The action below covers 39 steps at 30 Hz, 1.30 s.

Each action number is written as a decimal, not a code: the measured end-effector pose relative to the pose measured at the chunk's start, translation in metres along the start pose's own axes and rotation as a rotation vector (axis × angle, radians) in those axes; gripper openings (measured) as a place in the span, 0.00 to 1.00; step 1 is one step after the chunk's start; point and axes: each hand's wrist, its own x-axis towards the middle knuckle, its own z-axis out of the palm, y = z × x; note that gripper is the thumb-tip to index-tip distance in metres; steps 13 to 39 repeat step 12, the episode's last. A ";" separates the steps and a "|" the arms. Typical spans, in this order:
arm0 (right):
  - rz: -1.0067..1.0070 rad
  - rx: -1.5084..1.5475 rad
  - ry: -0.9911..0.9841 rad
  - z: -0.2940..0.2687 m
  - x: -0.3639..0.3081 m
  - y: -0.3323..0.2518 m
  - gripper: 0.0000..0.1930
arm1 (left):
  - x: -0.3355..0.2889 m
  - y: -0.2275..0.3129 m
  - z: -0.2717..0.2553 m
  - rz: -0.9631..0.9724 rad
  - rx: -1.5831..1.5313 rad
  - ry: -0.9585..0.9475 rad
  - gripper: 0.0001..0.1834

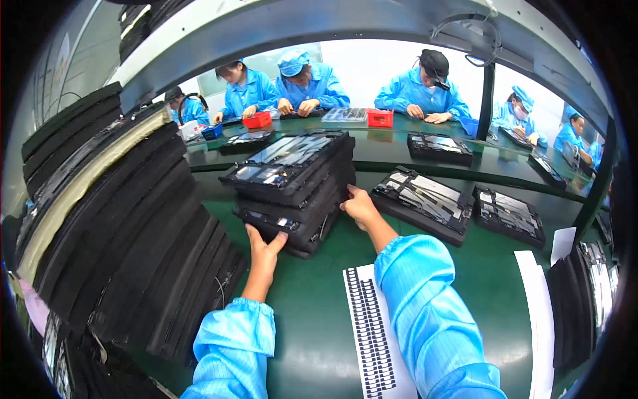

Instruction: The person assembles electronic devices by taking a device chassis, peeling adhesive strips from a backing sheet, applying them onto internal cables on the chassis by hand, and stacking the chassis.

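Observation:
A short stack of black foam trays (322,199) stands tilted on the green bench, with flat electronic device parts in its top tray. My left hand (264,256) grips the stack's near left corner, thumb and fingers spread against the lowest trays. Against its right side presses my right hand (361,209), fingers curled round the edge and partly hidden behind it. Whether the stack's base touches the bench I cannot tell. Just right of my right hand lies a foam tray (425,203) holding dark-framed device parts and silvery strips.
A tall pile of foam trays (139,226) rises on the left. Nearby are another filled tray (508,213), a sheet of black labels (372,332), white paper (537,319) and upright trays (573,312). Across the bench, several people in blue work near red bins (380,118).

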 end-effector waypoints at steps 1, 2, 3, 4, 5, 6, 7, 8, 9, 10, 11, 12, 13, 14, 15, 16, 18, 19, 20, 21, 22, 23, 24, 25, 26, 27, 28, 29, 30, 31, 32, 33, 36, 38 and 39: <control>-0.024 -0.028 -0.058 -0.006 -0.004 -0.004 0.29 | 0.006 -0.001 0.003 -0.008 0.004 -0.020 0.51; -0.012 -0.072 -0.180 -0.020 -0.001 -0.012 0.28 | 0.016 0.002 0.005 0.046 0.065 -0.063 0.51; -0.044 -0.075 -0.248 -0.024 -0.003 -0.025 0.25 | 0.028 -0.008 -0.005 -0.013 0.060 -0.050 0.49; -0.044 -0.095 -0.279 -0.037 -0.008 -0.041 0.22 | 0.035 -0.004 -0.006 0.009 0.054 -0.078 0.48; -0.041 -0.112 -0.312 -0.047 -0.015 -0.052 0.19 | 0.042 -0.004 -0.007 0.030 0.049 -0.106 0.47; 0.000 -0.097 -0.289 -0.061 -0.022 -0.058 0.17 | 0.056 -0.021 -0.011 0.049 0.043 -0.107 0.46; 0.028 -0.075 -0.267 -0.076 -0.030 -0.068 0.15 | 0.065 -0.023 -0.011 0.078 0.043 -0.101 0.45; 0.001 -0.135 -0.221 -0.093 -0.040 -0.075 0.13 | 0.068 -0.024 -0.010 -0.074 0.128 0.042 0.42; 0.001 -0.078 -0.195 -0.110 -0.048 -0.072 0.11 | 0.070 -0.026 -0.010 -0.112 0.092 0.088 0.40; 0.018 -0.164 -0.114 -0.135 -0.054 -0.066 0.09 | 0.070 -0.030 0.001 -0.004 0.344 0.220 0.37; 0.038 -0.354 0.020 -0.156 -0.063 -0.062 0.07 | 0.067 -0.033 0.009 0.108 0.597 0.357 0.35; 0.069 -0.455 0.140 -0.184 -0.067 -0.035 0.08 | 0.067 -0.044 0.030 0.097 0.575 0.325 0.35; 0.069 -0.455 0.140 -0.184 -0.067 -0.035 0.08 | 0.067 -0.044 0.030 0.097 0.575 0.325 0.35; 0.069 -0.455 0.140 -0.184 -0.067 -0.035 0.08 | 0.067 -0.044 0.030 0.097 0.575 0.325 0.35; 0.069 -0.455 0.140 -0.184 -0.067 -0.035 0.08 | 0.067 -0.044 0.030 0.097 0.575 0.325 0.35; 0.069 -0.455 0.140 -0.184 -0.067 -0.035 0.08 | 0.067 -0.044 0.030 0.097 0.575 0.325 0.35; 0.069 -0.455 0.140 -0.184 -0.067 -0.035 0.08 | 0.067 -0.044 0.030 0.097 0.575 0.325 0.35; 0.069 -0.455 0.140 -0.184 -0.067 -0.035 0.08 | 0.067 -0.044 0.030 0.097 0.575 0.325 0.35; 0.069 -0.455 0.140 -0.184 -0.067 -0.035 0.08 | 0.067 -0.044 0.030 0.097 0.575 0.325 0.35; 0.069 -0.455 0.140 -0.184 -0.067 -0.035 0.08 | 0.067 -0.044 0.030 0.097 0.575 0.325 0.35; 0.069 -0.455 0.140 -0.184 -0.067 -0.035 0.08 | 0.067 -0.044 0.030 0.097 0.575 0.325 0.35; 0.069 -0.455 0.140 -0.184 -0.067 -0.035 0.08 | 0.067 -0.044 0.030 0.097 0.575 0.325 0.35; 0.069 -0.455 0.140 -0.184 -0.067 -0.035 0.08 | 0.067 -0.044 0.030 0.097 0.575 0.325 0.35; 0.069 -0.455 0.140 -0.184 -0.067 -0.035 0.08 | 0.067 -0.044 0.030 0.097 0.575 0.325 0.35; 0.069 -0.455 0.140 -0.184 -0.067 -0.035 0.08 | 0.067 -0.044 0.030 0.097 0.575 0.325 0.35; 0.069 -0.455 0.140 -0.184 -0.067 -0.035 0.08 | 0.067 -0.044 0.030 0.097 0.575 0.325 0.35; 0.069 -0.455 0.140 -0.184 -0.067 -0.035 0.08 | 0.067 -0.044 0.030 0.097 0.575 0.325 0.35; 0.069 -0.455 0.140 -0.184 -0.067 -0.035 0.08 | 0.067 -0.044 0.030 0.097 0.575 0.325 0.35; 0.069 -0.455 0.140 -0.184 -0.067 -0.035 0.08 | 0.067 -0.044 0.030 0.097 0.575 0.325 0.35; 0.069 -0.455 0.140 -0.184 -0.067 -0.035 0.08 | 0.067 -0.044 0.030 0.097 0.575 0.325 0.35; 0.069 -0.455 0.140 -0.184 -0.067 -0.035 0.08 | 0.067 -0.044 0.030 0.097 0.575 0.325 0.35; 0.069 -0.455 0.140 -0.184 -0.067 -0.035 0.08 | 0.067 -0.044 0.030 0.097 0.575 0.325 0.35; 0.069 -0.455 0.140 -0.184 -0.067 -0.035 0.08 | 0.067 -0.044 0.030 0.097 0.575 0.325 0.35; 0.069 -0.455 0.140 -0.184 -0.067 -0.035 0.08 | 0.067 -0.044 0.030 0.097 0.575 0.325 0.35; 0.069 -0.455 0.140 -0.184 -0.067 -0.035 0.08 | 0.067 -0.044 0.030 0.097 0.575 0.325 0.35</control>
